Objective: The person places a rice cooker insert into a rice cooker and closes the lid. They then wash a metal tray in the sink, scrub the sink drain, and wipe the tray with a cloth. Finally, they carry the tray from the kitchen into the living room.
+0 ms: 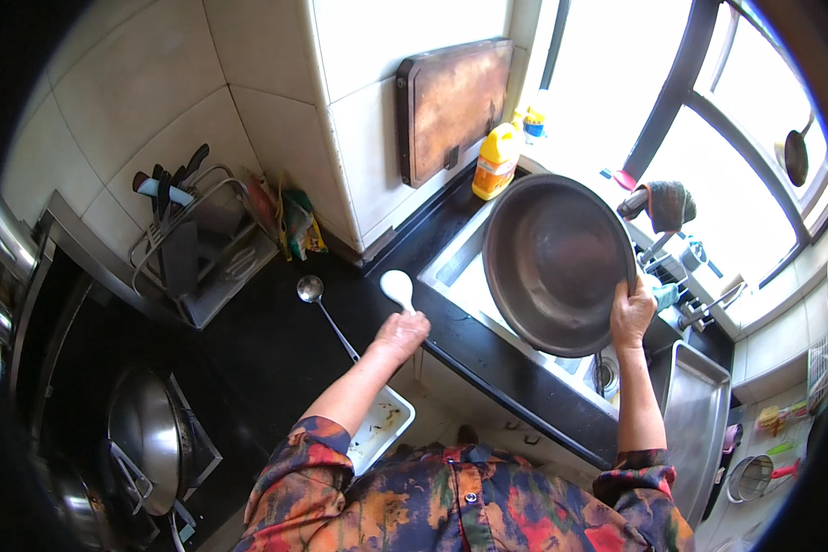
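Observation:
My right hand [633, 314] grips the rim of a large dark metal basin [559, 265], tilted so that its round face shows above the sink [448, 265]. In my left hand [401, 334] is a white spoon [397, 288], its bowl pointing away from me over the black counter [269, 352]. A metal ladle [310, 289] lies on the counter to the left of that hand. Below my left forearm is a white tray [384, 428] with brown bits in it.
A knife rack [200, 276] stands by the tiled wall, with packets beside it. A wok [148, 441] sits at lower left. Behind the sink are a yellow bottle [497, 162], a cutting board [455, 107] and a faucet [635, 203]. A metal tray [693, 414] is at right.

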`<state>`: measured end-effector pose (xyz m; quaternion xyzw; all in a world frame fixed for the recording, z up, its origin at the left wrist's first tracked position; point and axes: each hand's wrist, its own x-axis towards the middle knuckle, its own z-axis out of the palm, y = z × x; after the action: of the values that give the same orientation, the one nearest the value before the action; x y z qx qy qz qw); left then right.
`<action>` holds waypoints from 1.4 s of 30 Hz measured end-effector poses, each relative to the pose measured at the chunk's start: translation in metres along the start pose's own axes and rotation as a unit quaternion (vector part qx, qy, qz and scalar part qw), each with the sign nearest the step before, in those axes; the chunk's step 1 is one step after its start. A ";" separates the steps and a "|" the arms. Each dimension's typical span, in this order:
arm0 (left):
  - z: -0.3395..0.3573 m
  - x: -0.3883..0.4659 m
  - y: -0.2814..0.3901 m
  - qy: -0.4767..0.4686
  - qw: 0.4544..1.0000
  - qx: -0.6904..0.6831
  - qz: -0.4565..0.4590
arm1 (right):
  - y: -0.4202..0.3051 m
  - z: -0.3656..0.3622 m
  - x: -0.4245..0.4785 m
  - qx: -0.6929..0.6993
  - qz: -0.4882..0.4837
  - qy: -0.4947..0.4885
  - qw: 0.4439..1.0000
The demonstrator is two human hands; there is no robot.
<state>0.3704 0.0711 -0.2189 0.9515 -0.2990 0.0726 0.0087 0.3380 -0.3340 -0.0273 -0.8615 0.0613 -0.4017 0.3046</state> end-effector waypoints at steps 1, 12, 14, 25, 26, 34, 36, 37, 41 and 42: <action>-0.004 -0.008 -0.011 0.002 1.000 -0.002 -0.013 | -0.001 0.001 0.002 0.016 0.020 -0.003 1.000; -0.038 -0.060 -0.043 0.040 0.985 -0.060 -0.154 | 0.002 0.053 -0.019 0.050 0.131 -0.057 0.989; -0.048 -0.065 -0.040 0.085 0.965 -0.136 -0.207 | 0.001 0.063 -0.043 -0.023 0.185 -0.131 0.974; -0.106 -0.080 0.025 0.171 0.672 -0.630 -0.351 | 0.001 0.138 -0.153 0.252 0.434 -0.049 0.864; -0.104 -0.081 0.030 0.175 0.707 -0.596 -0.337 | -0.003 0.137 -0.157 0.260 0.432 -0.063 0.861; -0.132 -0.048 0.072 0.168 0.955 -0.182 -0.162 | 0.003 0.116 -0.146 0.351 0.449 -0.237 0.787; -0.135 -0.034 0.081 0.147 0.968 -0.159 -0.128 | 0.023 0.099 -0.122 0.344 0.408 -0.304 0.789; -0.139 -0.026 0.089 0.134 0.969 -0.165 -0.126 | 0.044 0.095 -0.108 0.317 0.379 -0.318 0.809; -0.133 0.005 0.102 0.098 0.970 -0.179 -0.132 | 0.162 0.122 -0.038 0.073 0.291 -0.274 0.914; -0.130 0.011 0.105 0.091 0.969 -0.181 -0.139 | 0.188 0.133 -0.022 0.019 0.281 -0.266 0.922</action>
<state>0.3026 -0.0133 -0.0913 0.9558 -0.1698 0.1015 0.2174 0.4462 -0.4148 -0.2153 -0.8779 0.2106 -0.0568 0.4262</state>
